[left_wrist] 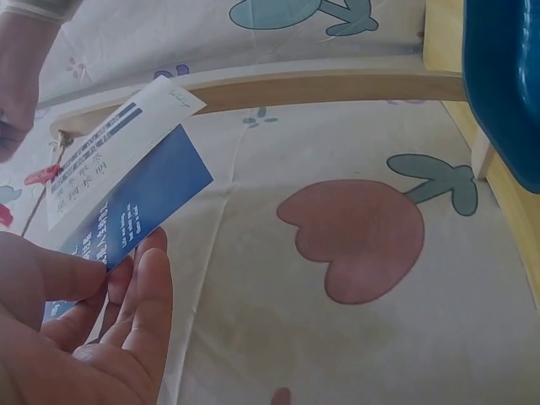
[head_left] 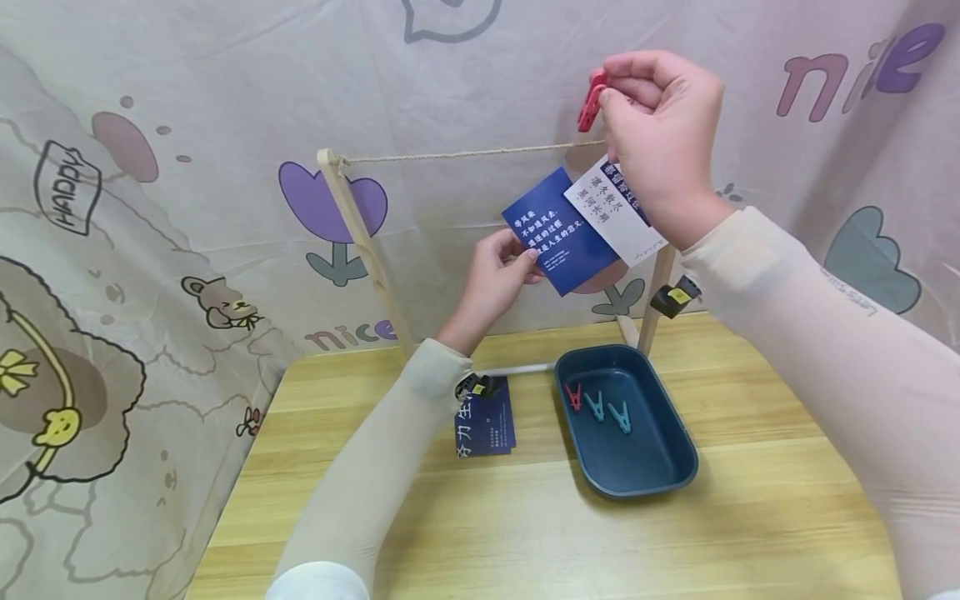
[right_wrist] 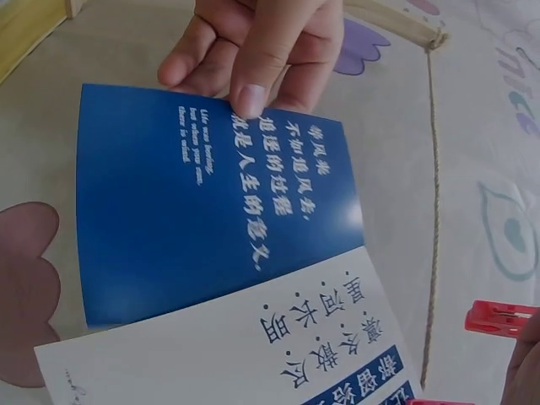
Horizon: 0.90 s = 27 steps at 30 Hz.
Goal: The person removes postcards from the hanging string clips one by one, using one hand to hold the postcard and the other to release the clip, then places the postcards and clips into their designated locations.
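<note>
My left hand [head_left: 497, 273] pinches a blue card [head_left: 557, 229] with white lettering by its lower left edge, thumb on the printed face. A white card [head_left: 630, 237] with dark print overlaps the blue card's right side. In the left wrist view a red clothespin [left_wrist: 42, 175] sits at the white card's upper end, by the rope. Above the rope [head_left: 465, 154], my right hand [head_left: 666, 121] pinches another red clothespin [head_left: 591, 104] between thumb and fingers. The right hand hides part of the white card's top in the head view.
The rope runs between posts of a wooden frame [head_left: 367, 250]. A dark blue tray [head_left: 682, 467] at the right holds one red clothespin [head_left: 574, 397] and two teal ones [head_left: 619, 417]. Blue cards [head_left: 487, 429] lie on the wooden table [head_left: 495, 525], partly behind the left forearm.
</note>
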Motion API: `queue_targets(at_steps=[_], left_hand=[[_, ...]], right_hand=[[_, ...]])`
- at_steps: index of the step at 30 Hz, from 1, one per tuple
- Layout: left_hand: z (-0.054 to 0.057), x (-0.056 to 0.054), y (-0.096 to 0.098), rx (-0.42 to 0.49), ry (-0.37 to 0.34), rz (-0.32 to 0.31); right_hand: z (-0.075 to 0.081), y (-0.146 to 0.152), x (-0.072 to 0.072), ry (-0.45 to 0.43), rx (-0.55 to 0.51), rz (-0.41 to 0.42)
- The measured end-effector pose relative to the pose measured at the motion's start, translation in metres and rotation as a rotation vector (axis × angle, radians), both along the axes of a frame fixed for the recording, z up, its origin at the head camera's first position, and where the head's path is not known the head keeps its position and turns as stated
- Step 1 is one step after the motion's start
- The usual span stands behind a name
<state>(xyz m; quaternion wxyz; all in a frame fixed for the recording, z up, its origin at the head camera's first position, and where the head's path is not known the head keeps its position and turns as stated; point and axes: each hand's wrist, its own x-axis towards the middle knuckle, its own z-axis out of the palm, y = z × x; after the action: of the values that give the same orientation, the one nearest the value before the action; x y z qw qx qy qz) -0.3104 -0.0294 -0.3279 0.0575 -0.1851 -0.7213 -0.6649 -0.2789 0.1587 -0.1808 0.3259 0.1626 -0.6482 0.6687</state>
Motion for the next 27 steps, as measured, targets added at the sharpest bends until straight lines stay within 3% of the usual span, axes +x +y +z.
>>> queue_targets(at_steps=[7, 14, 27], left_hand=[[-0.008, 0.002, -0.009, 0.000, -0.026, 0.010], [-0.016, 0.006, -0.018, -0.017, -0.058, 0.018], [-0.033, 0.015, -0.038, -0.054, -0.113, 0.040]], right_hand=[[-0.006, 0.004, 0.009, 0.024, 0.081, -0.028], [-0.018, 0.005, 0.010, 0.021, 0.092, -0.011], [-0.059, 0.023, 0.006, -0.105, 0.163, 0.021]])
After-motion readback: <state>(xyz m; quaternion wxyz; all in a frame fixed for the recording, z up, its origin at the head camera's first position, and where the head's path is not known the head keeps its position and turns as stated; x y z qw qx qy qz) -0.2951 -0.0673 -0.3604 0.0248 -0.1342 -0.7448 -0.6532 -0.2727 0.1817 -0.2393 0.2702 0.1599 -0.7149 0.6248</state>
